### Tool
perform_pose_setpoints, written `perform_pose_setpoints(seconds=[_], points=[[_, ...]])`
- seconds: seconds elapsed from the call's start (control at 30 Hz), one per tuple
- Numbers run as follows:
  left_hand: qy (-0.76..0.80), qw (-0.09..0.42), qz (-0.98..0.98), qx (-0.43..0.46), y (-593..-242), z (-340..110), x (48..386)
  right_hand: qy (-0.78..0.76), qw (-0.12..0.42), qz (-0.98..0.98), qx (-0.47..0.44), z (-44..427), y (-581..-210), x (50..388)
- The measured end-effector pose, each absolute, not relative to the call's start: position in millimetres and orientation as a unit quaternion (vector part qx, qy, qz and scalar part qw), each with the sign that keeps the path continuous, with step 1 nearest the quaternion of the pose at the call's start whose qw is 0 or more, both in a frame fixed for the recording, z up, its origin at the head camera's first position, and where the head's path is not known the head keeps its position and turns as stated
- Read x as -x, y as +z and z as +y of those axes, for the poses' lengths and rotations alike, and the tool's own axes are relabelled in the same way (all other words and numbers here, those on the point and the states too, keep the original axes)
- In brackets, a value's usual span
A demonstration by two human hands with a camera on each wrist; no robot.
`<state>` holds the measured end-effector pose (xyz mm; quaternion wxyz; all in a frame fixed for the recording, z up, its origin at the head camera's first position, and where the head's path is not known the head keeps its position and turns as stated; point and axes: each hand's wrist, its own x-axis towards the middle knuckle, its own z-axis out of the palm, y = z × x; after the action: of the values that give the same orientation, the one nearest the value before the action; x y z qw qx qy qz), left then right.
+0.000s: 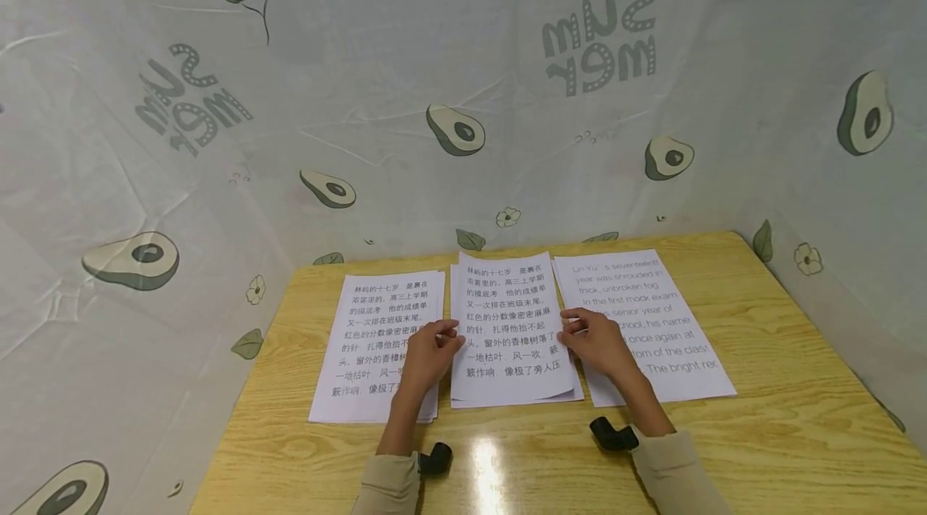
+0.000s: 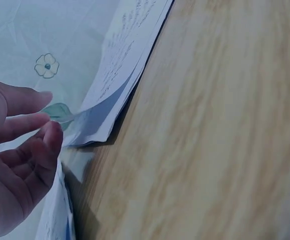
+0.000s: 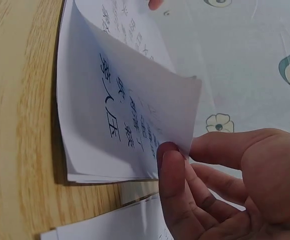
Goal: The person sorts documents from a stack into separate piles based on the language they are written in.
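A sheet of paper (image 1: 507, 322) printed with Chinese characters lies on top of the middle paper stack (image 1: 576, 388), its sides raised off the pages below. My left hand (image 1: 429, 354) pinches the sheet's left edge between thumb and fingertips. On the opposite edge, the thumb and fingers of my right hand (image 3: 220, 185) pinch the same sheet, which curves upward there in the right wrist view. Under my left forearm sits the left paper stack (image 1: 384, 298), also in Chinese. My right hand partly covers the right paper stack (image 1: 652, 306), printed in English.
All three stacks lie side by side on a wood-grain table (image 1: 536, 459). Behind and beside it hangs a pale cloth (image 1: 391, 201) with avocado prints. Black angled pieces (image 1: 436, 459) sit at both wrists.
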<state>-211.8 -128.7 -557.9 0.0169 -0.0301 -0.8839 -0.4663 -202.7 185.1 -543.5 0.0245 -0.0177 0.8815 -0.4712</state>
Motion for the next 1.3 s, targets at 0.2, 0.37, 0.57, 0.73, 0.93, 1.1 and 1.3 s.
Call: perform_pose_setpoints(seconds=[0.2,0.37,0.57,0.73,0.93,1.1,1.3], points=[[-0.476,0.027,-0.879,0.031,-556.9,-125.3,212.3,-0.479,0.025,0.877,0.011,185.1,-540.6,203.3],[-0.470,0.037,-0.881,0.026,-557.3,-126.2,214.2,-0.457,0.010,0.889,0.018,186.5,-537.8,205.0],[-0.485,0.047,-0.873,0.016,-553.3,-129.9,217.3,-0.474,0.023,0.880,0.009,190.5,-530.8,207.5],[-0.500,0.052,-0.864,0.027,-549.8,-133.6,218.1,-0.498,0.031,0.867,-0.002,191.3,-528.3,206.5],[-0.502,0.048,-0.864,0.014,-547.2,-145.4,213.9,-0.538,0.055,0.841,-0.009,182.5,-530.7,201.8],[-0.500,0.042,-0.865,0.003,-546.5,-160.5,211.7,-0.569,0.071,0.819,0.009,170.6,-526.9,200.5],[-0.491,0.045,-0.870,-0.017,-549.2,-181.7,213.1,-0.584,0.078,0.808,0.026,149.7,-521.7,202.9]])
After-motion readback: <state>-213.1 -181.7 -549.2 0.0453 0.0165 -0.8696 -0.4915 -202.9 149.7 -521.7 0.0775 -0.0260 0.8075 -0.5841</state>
